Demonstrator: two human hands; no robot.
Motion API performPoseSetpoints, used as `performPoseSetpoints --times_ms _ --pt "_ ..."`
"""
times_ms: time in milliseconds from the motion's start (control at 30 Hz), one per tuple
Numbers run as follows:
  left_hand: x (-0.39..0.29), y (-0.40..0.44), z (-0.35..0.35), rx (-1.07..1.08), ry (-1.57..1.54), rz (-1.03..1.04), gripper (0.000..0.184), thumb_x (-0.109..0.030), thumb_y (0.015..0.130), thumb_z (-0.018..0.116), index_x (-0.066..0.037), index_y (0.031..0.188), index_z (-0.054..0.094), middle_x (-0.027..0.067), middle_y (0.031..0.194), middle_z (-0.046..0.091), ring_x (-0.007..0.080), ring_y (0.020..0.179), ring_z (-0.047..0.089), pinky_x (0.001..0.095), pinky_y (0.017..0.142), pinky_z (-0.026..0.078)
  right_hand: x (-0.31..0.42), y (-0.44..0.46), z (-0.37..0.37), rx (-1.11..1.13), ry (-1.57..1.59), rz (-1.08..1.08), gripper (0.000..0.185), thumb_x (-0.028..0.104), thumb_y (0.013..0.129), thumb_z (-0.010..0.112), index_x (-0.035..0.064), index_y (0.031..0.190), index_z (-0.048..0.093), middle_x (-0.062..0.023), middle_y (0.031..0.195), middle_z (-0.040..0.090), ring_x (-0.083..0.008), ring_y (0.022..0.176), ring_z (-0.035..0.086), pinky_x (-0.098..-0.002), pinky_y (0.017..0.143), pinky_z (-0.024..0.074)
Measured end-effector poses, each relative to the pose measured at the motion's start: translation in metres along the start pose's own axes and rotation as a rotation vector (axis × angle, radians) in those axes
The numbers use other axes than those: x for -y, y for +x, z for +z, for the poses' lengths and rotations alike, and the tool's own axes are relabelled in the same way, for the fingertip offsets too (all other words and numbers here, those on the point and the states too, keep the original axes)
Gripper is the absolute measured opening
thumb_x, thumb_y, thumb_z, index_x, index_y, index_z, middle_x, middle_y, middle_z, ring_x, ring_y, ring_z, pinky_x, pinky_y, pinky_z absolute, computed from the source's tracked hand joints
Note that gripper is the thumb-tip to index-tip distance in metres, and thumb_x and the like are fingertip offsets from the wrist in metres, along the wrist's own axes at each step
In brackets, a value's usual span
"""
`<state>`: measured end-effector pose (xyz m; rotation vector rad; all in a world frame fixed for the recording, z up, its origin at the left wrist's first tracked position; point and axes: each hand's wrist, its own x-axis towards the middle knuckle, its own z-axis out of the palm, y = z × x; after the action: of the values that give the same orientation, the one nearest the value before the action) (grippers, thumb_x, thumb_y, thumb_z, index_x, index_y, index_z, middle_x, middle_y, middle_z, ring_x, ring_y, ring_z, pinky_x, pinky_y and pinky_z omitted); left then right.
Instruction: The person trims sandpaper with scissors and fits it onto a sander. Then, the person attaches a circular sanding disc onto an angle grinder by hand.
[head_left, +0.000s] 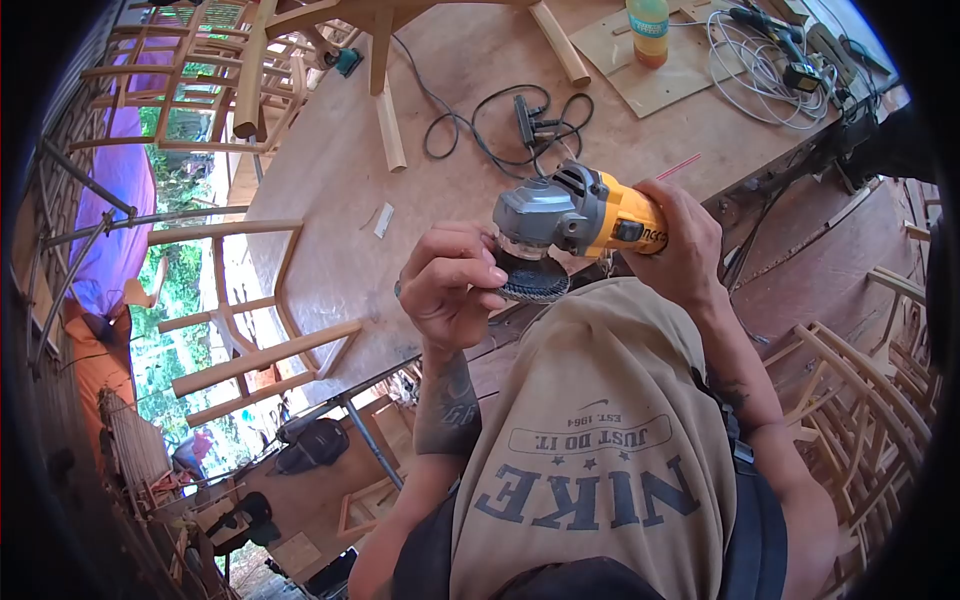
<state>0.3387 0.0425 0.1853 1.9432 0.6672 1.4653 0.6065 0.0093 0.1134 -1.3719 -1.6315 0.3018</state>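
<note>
My right hand (688,240) is wrapped around the yellow body of an angle grinder (610,217). The grinder's grey gear head (540,212) points left, above my lap. Beneath the head sits a dark abrasive disc (535,279) with a rough edge. My left hand (447,280) is closed at the disc's left side, thumb and fingers pinching its rim. Part of the disc is hidden behind those fingertips.
On the worktable (330,190) lie a black cable (470,125), a paper scrap (384,220) and a bottle of yellow liquid (650,38). A coiled white cable (735,90) and power tool (790,60) sit far right. Wooden chair frames (250,345) stand around.
</note>
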Motion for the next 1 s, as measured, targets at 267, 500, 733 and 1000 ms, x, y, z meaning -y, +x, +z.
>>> performPoseSetpoints --times_ms 267,500,733,1000 --pt "-0.013 0.0 0.005 0.048 0.016 -0.176 0.022 -0.021 0.089 0.088 -0.003 0.09 0.075 0.0087 0.095 0.067 0.0197 0.085 0.066 0.0328 0.078 0.055 -0.006 -0.008 -0.011 0.15 -0.013 0.081 0.067 0.004 0.06 0.089 0.0106 0.122 0.064 -0.0117 0.104 0.075 -0.0326 0.092 0.075 -0.0394 0.082 0.0608" --pt "-0.013 0.01 0.021 0.022 -0.19 -0.311 0.035 -0.029 0.078 0.097 -0.005 0.096 0.078 0.0081 0.098 0.068 0.0196 0.089 0.065 0.0317 0.077 0.053 -0.003 -0.012 -0.018 0.183 -0.008 0.169 0.067 0.005 0.062 0.089 0.0114 0.124 0.064 -0.0127 0.106 0.076 -0.0327 0.096 0.076 -0.039 0.083 0.0609" --pt "0.011 -0.005 0.019 0.211 0.134 -0.184 0.033 -0.029 0.077 0.097 -0.008 0.089 0.074 0.006 0.095 0.066 0.0211 0.087 0.062 0.0331 0.074 0.052 0.012 -0.011 -0.031 0.191 -0.124 0.165 0.055 0.013 0.072 0.087 0.015 0.121 0.062 -0.0077 0.097 0.07 -0.0309 0.087 0.072 -0.0408 0.073 0.0568" --pt "0.016 -0.012 0.019 0.232 0.171 -0.139 0.039 -0.03 0.074 0.099 -0.01 0.089 0.069 0.0064 0.094 0.064 0.0241 0.087 0.061 0.0344 0.073 0.052 0.021 -0.009 -0.044 0.248 -0.193 0.187 0.052 0.011 0.074 0.084 0.0144 0.121 0.062 -0.0079 0.096 0.07 -0.0314 0.087 0.072 -0.0417 0.073 0.0572"
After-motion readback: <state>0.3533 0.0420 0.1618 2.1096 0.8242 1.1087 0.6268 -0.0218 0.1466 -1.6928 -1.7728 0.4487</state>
